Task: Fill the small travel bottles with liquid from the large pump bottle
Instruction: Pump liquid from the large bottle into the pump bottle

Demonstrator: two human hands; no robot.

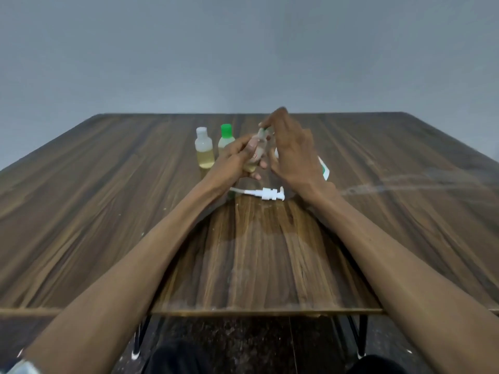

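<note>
Head camera view: a person seated at a wooden table (108, 211) works with both bare arms stretched forward over the tabletop. Left hand (237, 157) grips a small clear travel bottle (258, 147), fingers curled round its body and holding it just above the table. Right hand (289, 149) reaches over the top of that bottle, thumb and forefinger pinched on its green cap (263, 130), the other fingers loosely extended. Two more small bottles stand upright side by side just beyond the left hand: a white-capped bottle (204, 151) partly filled with yellowish liquid, and a green-capped bottle (225, 140) partly hidden by the left hand. White pump head (271, 193) with its dip tube lies flat on the table near the person, between the two wrists. Large bottle (324, 168), white with green markings, shows only at its edge behind the right hand; whether it stands or lies cannot be told. Grey wall (243, 49) rises behind the table
</note>
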